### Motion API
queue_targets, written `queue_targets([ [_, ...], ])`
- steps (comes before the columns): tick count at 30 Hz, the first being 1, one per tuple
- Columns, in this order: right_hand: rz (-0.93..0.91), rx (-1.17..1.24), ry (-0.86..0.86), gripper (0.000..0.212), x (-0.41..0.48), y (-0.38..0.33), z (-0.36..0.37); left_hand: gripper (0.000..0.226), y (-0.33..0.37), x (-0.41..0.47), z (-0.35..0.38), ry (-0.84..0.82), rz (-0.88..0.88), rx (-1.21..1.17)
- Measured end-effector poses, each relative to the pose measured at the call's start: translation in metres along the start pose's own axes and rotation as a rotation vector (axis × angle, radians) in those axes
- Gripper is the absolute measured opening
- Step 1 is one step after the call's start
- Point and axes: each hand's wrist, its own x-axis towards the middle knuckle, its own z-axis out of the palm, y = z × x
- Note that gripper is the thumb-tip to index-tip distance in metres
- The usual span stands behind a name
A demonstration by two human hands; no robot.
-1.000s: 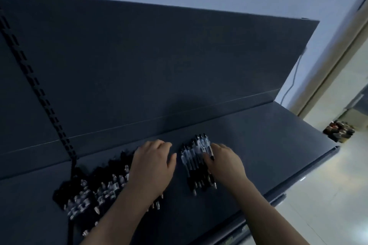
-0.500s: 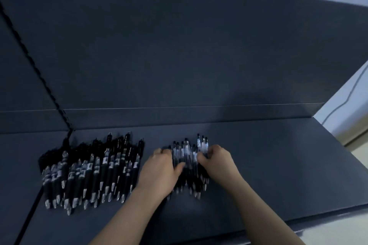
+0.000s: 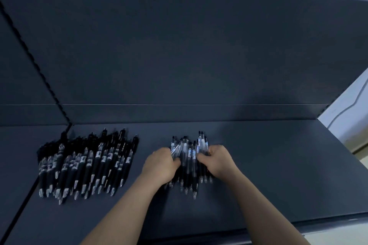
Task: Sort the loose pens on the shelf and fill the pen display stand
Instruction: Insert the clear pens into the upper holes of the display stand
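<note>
Gripped the clear pens point(image 3: 189, 157) with left hand point(image 3: 162, 163) and right hand point(image 3: 218, 160), fingers curled round the bunch from both sides. Moved left hand off the black pens point(image 3: 87, 163), where it rested a second ago. Squeezed the bunch tighter, tips facing near, mid shelf point(image 3: 278, 175). Left black pens lying far left, well apart. Saw no display stand. Judged sorting near done, filling not started.

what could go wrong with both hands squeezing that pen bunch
The left hand and right hand grip only the sides of the clear pens, so middle ones could slip out if lifted. Strays might roll off the shelf, or into the black pens alongside, undoing the sort.
</note>
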Motion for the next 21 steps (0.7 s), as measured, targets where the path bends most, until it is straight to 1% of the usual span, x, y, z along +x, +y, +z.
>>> queue_targets([
  [2, -0.005, 0.021, -0.020, 0.038, -0.001, 0.001, -0.001, 0.026, 0.000, -0.001, 0.001, 0.006, 0.006, 0.019],
  [4, -0.023, 0.038, -0.041, 0.033, -0.002, 0.002, -0.002, 0.030, 0.000, -0.003, 0.000, 0.009, 0.008, -0.015],
  [7, -0.032, 0.062, -0.048, 0.028, -0.003, 0.003, -0.009, 0.030, -0.002, -0.007, -0.005, -0.016, -0.007, -0.191],
  [11, -0.083, 0.026, 0.008, 0.033, -0.008, -0.005, -0.018, 0.025, -0.008, -0.020, -0.016, 0.025, -0.019, -0.429],
  [15, -0.198, -0.032, 0.038, 0.036, -0.016, -0.027, -0.018, 0.019, -0.018, -0.032, -0.031, 0.067, 0.041, -0.512],
  [18, -0.287, -0.067, 0.028, 0.036, -0.023, -0.052, -0.008, 0.025, -0.029, -0.042, -0.050, 0.162, 0.106, -0.522],
  [21, -0.283, -0.033, -0.009, 0.032, -0.035, -0.081, 0.012, 0.030, -0.044, -0.055, -0.072, 0.260, 0.152, -0.531],
])
